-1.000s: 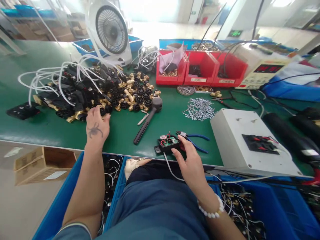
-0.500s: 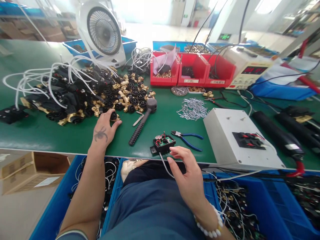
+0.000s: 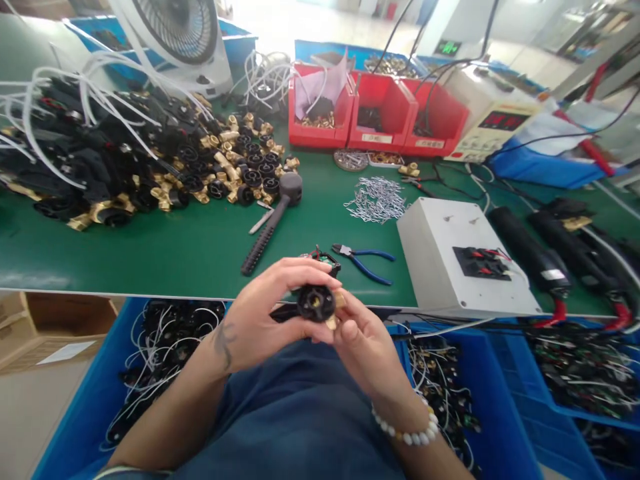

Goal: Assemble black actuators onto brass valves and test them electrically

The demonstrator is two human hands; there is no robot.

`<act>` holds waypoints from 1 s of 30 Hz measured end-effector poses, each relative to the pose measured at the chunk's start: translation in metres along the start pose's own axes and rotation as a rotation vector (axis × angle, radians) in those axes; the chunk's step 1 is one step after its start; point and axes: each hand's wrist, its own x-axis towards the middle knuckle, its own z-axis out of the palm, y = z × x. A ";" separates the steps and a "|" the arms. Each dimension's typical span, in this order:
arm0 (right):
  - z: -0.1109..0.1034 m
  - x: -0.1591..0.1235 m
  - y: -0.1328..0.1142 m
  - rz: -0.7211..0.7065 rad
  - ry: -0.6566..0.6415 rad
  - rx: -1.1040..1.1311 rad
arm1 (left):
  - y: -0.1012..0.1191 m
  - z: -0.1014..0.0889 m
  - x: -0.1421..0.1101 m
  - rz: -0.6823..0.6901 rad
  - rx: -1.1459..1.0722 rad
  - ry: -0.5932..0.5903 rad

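My left hand (image 3: 273, 310) is closed around a brass valve with a round black cap (image 3: 316, 303), above the bench's near edge. The cap faces up toward me. My right hand (image 3: 367, 343) pinches the brass end of the same valve from the right. Just behind my fingers, a small black housing with a circuit board and red wires (image 3: 327, 261) is partly hidden. Blue-handled cutting pliers (image 3: 367, 260) lie to its right. A dark mallet (image 3: 273, 223) with a ribbed handle rests to the left, beside a thin metal tool (image 3: 261, 220).
A heap of brass and black valves (image 3: 235, 163) with white cables covers the left. Metal clips (image 3: 377, 200) lie mid-bench before red bins (image 3: 323, 137). A grey box (image 3: 455, 267) stands right, a fan (image 3: 200, 80) behind. Blue crates (image 3: 493, 387) sit below.
My left hand has come from the pile to the middle with a valve. My right hand has moved in and now grips it too. The view has tilted down slightly.
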 end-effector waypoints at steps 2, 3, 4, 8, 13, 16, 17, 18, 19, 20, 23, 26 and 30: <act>-0.002 -0.001 -0.001 0.036 0.021 0.037 | 0.007 0.007 0.003 0.037 -0.005 -0.079; -0.003 -0.001 -0.002 0.032 0.033 0.056 | 0.008 0.010 0.005 0.041 0.003 -0.088; -0.004 -0.002 -0.003 0.012 0.044 0.074 | 0.008 0.011 0.005 0.044 0.009 -0.085; -0.008 -0.006 -0.005 -0.074 0.065 0.066 | 0.008 0.013 0.005 0.062 -0.016 -0.061; -0.006 -0.012 -0.010 0.011 0.017 0.047 | 0.014 0.012 0.004 0.001 -0.081 -0.062; -0.004 -0.012 -0.012 0.047 0.023 0.053 | 0.015 0.013 0.005 0.021 -0.073 -0.064; -0.003 -0.011 -0.012 0.041 0.035 0.045 | 0.014 0.013 0.005 0.045 -0.057 -0.059; -0.003 -0.010 -0.012 0.028 0.050 0.031 | 0.013 0.015 0.006 0.071 -0.033 -0.047; -0.003 -0.009 -0.011 0.006 0.071 0.009 | 0.012 0.016 0.006 0.096 -0.005 -0.032; -0.003 -0.008 -0.011 -0.025 0.097 -0.021 | 0.011 0.017 0.006 0.117 0.030 -0.010; -0.005 -0.007 -0.008 -0.127 0.171 -0.114 | 0.010 0.019 0.006 0.166 0.111 0.060; -0.006 -0.008 -0.008 -0.195 0.186 -0.129 | 0.010 0.017 0.006 0.144 0.143 0.174; -0.006 -0.010 -0.010 -0.251 0.199 -0.218 | 0.002 0.017 0.008 -0.103 0.571 0.207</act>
